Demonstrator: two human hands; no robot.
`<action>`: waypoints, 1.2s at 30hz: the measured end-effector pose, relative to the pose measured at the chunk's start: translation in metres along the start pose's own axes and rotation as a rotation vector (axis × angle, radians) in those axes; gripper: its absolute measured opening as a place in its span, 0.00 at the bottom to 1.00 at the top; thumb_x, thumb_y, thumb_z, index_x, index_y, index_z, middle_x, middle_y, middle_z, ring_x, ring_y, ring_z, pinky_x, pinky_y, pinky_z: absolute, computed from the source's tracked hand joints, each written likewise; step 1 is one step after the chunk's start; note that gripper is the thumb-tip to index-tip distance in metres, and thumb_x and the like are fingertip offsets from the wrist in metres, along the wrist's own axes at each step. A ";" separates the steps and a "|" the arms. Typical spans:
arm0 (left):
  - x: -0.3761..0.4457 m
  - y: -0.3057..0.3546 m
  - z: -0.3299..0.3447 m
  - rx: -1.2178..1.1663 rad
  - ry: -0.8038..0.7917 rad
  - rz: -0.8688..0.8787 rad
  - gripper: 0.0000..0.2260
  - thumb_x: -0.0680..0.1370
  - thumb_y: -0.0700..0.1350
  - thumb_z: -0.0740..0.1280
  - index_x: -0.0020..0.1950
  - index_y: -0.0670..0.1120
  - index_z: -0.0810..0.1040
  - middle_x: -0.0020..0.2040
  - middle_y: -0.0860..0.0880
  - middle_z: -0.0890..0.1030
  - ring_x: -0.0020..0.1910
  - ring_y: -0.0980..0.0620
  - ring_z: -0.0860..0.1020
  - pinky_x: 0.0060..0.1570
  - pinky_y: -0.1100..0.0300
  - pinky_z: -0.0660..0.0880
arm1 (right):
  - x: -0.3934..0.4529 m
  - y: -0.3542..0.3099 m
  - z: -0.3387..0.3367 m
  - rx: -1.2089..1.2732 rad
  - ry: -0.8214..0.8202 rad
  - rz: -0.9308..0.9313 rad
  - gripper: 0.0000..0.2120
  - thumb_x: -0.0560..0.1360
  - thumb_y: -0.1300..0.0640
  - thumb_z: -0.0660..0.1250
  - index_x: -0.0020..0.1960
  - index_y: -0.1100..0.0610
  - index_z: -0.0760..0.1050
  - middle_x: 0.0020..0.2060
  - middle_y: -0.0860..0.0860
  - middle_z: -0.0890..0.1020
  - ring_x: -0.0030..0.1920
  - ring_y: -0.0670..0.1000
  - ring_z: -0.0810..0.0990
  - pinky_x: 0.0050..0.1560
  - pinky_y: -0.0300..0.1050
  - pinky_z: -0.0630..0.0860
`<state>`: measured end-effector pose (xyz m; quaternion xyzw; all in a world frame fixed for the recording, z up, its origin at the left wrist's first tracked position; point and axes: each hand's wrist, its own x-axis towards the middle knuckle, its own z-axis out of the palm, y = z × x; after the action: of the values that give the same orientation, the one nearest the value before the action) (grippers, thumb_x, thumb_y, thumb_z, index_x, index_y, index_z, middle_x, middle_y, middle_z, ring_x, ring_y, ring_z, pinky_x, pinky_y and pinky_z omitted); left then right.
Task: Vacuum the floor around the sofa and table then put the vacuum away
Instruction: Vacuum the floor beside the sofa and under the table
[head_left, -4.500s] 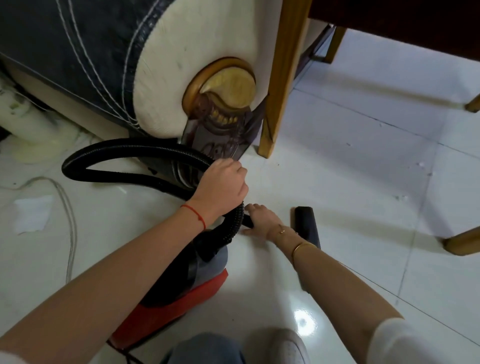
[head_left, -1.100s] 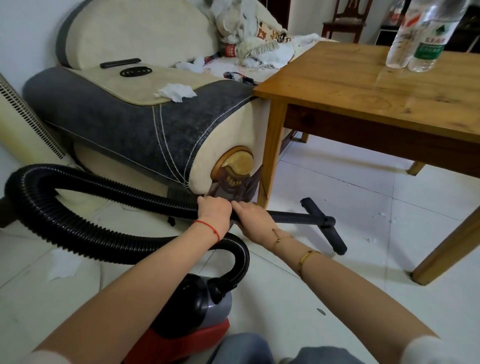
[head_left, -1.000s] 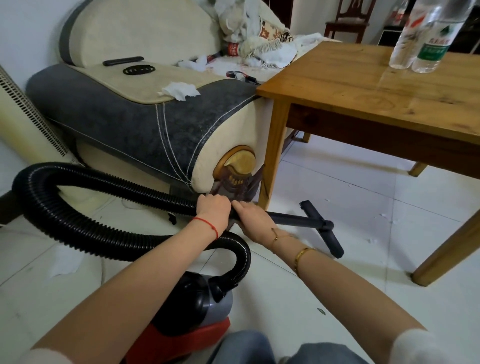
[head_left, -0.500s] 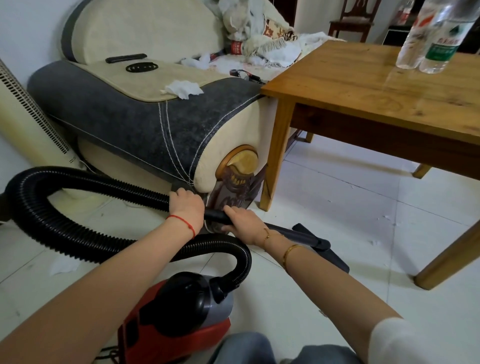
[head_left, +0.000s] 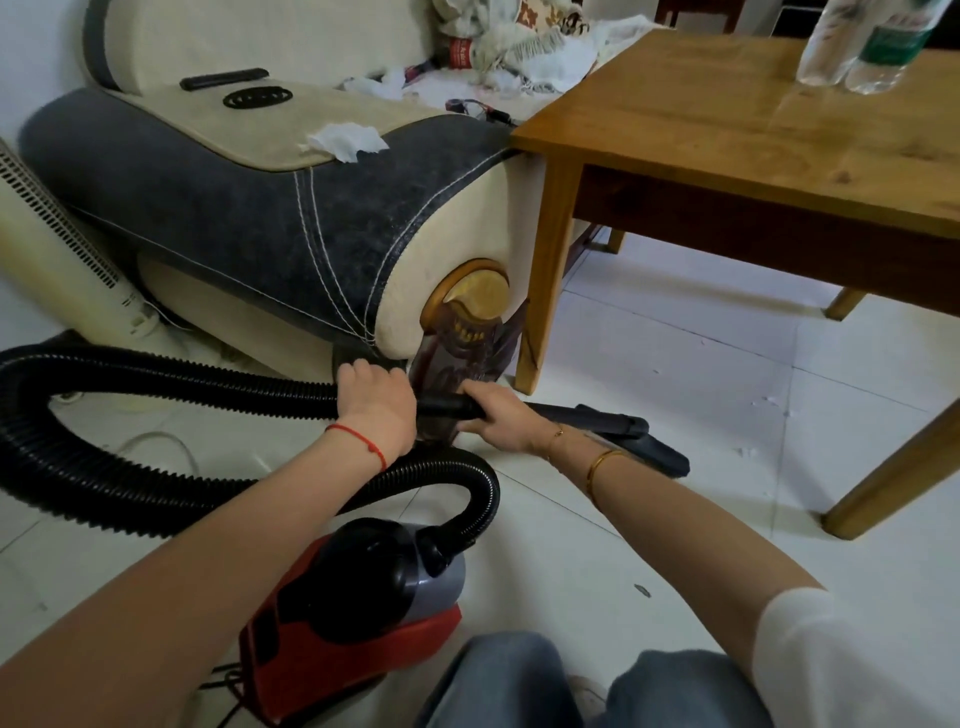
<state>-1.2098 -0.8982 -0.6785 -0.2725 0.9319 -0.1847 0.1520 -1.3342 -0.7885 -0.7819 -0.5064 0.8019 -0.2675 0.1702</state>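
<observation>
A red and black vacuum (head_left: 358, 597) stands on the white tiled floor (head_left: 675, 364) in front of my knees. Its ribbed black hose (head_left: 156, 384) loops out to the left and back. My left hand (head_left: 376, 400) grips the hose end near the sofa's foot. My right hand (head_left: 496, 415) grips the black wand (head_left: 566, 413) just right of it. The floor nozzle (head_left: 654, 452) lies on the tiles beside the table leg. The grey and cream sofa (head_left: 249, 223) rises behind my hands, and the wooden table (head_left: 753, 135) stands to the right.
A cream tower fan (head_left: 52, 244) leans at the left by the sofa. White paper scraps (head_left: 748, 449) lie on the tiles under the table. Two plastic bottles (head_left: 862, 41) stand on the table. A tissue (head_left: 345, 140), remotes and cloths lie on the sofa. A white cable (head_left: 156, 441) runs under the hose.
The nozzle has come down from tilted in the air to lie on the tiles. Both hands slid slightly left along the hose and wand, and the view rose from the floor to the sofa and table.
</observation>
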 end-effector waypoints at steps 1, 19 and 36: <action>-0.002 0.002 -0.001 -0.024 0.066 0.002 0.21 0.74 0.51 0.66 0.64 0.46 0.69 0.61 0.44 0.73 0.61 0.44 0.69 0.59 0.51 0.64 | -0.001 0.001 -0.005 -0.046 0.036 -0.012 0.11 0.74 0.54 0.68 0.48 0.49 0.65 0.45 0.51 0.75 0.46 0.51 0.73 0.48 0.48 0.70; 0.009 0.041 0.014 -0.244 -0.026 0.376 0.23 0.74 0.56 0.69 0.62 0.44 0.69 0.58 0.46 0.76 0.56 0.44 0.77 0.51 0.51 0.74 | -0.039 0.042 -0.003 -0.116 -0.014 0.081 0.12 0.75 0.51 0.67 0.55 0.55 0.70 0.49 0.53 0.75 0.48 0.50 0.72 0.56 0.53 0.70; 0.051 0.108 -0.008 -0.132 -0.304 0.171 0.21 0.75 0.47 0.67 0.67 0.45 0.71 0.60 0.45 0.75 0.61 0.42 0.73 0.60 0.45 0.68 | -0.022 0.102 -0.007 -0.058 0.124 0.247 0.18 0.69 0.54 0.74 0.52 0.54 0.69 0.50 0.54 0.74 0.50 0.55 0.71 0.55 0.56 0.72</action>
<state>-1.3026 -0.8404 -0.7270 -0.2265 0.9281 -0.0661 0.2879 -1.4020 -0.7312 -0.8378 -0.3909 0.8746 -0.2520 0.1371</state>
